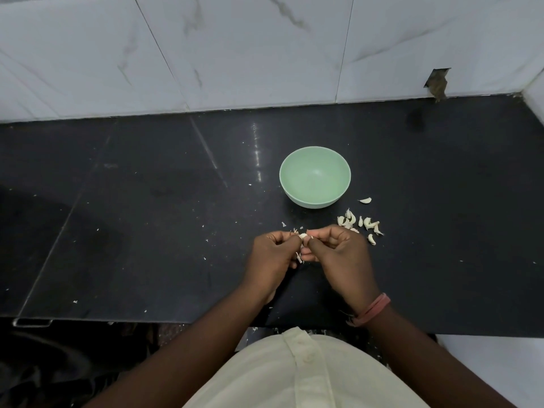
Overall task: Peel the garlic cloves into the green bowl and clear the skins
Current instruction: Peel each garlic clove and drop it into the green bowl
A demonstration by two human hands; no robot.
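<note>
While both hands work near the counter's front, the left hand [272,254] and right hand [338,251] pinch one garlic clove [303,237] between curled fingertips; the green bowl [315,176] sits just beyond, unpeeled cloves [359,223] to its right.

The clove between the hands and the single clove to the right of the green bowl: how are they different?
The held clove is up off the counter, pinched by the left hand and the right hand; the lone clove lies untouched on the counter. Loose skin hangs at the held clove; none shows by the lone clove. Fingers partly hide the held clove; the lone clove shows whole. Both are pale and outside the green bowl.
</note>
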